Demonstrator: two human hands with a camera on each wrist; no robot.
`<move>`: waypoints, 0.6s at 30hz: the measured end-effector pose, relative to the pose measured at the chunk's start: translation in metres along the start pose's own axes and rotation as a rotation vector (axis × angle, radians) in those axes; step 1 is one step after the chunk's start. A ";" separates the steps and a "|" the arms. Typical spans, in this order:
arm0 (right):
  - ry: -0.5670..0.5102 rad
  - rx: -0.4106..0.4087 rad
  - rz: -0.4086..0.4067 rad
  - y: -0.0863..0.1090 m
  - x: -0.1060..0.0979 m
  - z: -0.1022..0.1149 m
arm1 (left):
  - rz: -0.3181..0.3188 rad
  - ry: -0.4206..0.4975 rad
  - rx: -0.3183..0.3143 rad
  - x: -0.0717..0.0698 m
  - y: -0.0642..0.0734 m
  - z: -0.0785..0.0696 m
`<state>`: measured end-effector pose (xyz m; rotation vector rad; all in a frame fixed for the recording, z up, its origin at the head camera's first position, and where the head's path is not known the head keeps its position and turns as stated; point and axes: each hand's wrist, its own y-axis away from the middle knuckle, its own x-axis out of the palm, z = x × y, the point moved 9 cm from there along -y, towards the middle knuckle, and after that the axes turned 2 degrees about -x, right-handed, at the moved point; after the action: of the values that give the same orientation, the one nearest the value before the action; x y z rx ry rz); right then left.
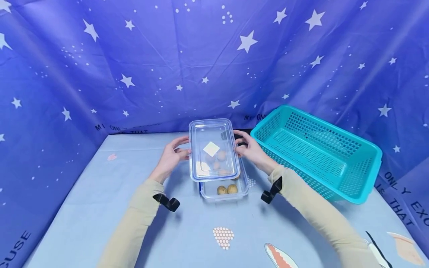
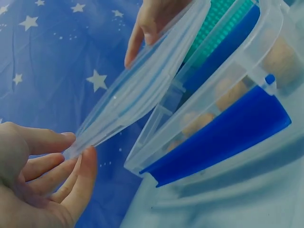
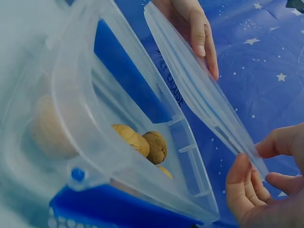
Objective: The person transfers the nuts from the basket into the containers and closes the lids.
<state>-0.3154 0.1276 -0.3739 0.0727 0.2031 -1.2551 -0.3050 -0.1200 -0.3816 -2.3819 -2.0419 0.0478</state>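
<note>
A clear plastic lid (image 1: 214, 130) with a blue sealing ring and a pale diamond-shaped label is held up above a clear plastic box (image 1: 246, 186). My left hand (image 1: 172, 154) pinches the lid's left edge between thumb and fingers. On the opposite edge, my right hand (image 1: 251, 149) grips it the same way. Both wrist views show a gap between the tilted lid and the box rim. Several round brown walnuts (image 1: 232, 188) lie inside the box, some seen only through the lid. Blue side clips (image 2: 223, 137) hang folded down on the box walls.
To the right stands a turquoise perforated basket (image 1: 365, 149), angled close to my right forearm. A pale blue patterned cloth (image 1: 100, 193) covers the table. Behind it hangs a blue star-printed curtain (image 1: 187, 56). Black straps (image 1: 165, 202) circle both wrists over the sleeves.
</note>
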 end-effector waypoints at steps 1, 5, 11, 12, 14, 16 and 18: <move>-0.005 -0.007 0.000 0.002 -0.002 0.002 | 0.006 0.005 0.001 0.002 0.000 -0.001; -0.004 -0.056 -0.027 0.005 -0.013 0.013 | 0.032 0.026 0.019 0.009 -0.002 -0.007; 0.055 -0.138 -0.096 0.004 -0.031 0.027 | 0.080 0.076 0.053 0.020 -0.005 -0.020; 0.075 -0.155 -0.103 0.004 -0.033 0.029 | 0.093 0.087 0.055 0.023 -0.005 -0.021; 0.117 -0.196 -0.119 0.006 -0.037 0.035 | 0.115 0.111 0.050 0.027 -0.004 -0.025; 0.152 -0.238 -0.133 0.008 -0.039 0.042 | 0.132 0.134 0.047 0.029 -0.003 -0.029; 0.166 -0.266 -0.143 0.010 -0.039 0.051 | 0.146 0.155 0.057 0.031 -0.002 -0.034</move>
<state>-0.3112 0.1586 -0.3175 -0.0685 0.5244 -1.3545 -0.3012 -0.0886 -0.3483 -2.4118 -1.7756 -0.0754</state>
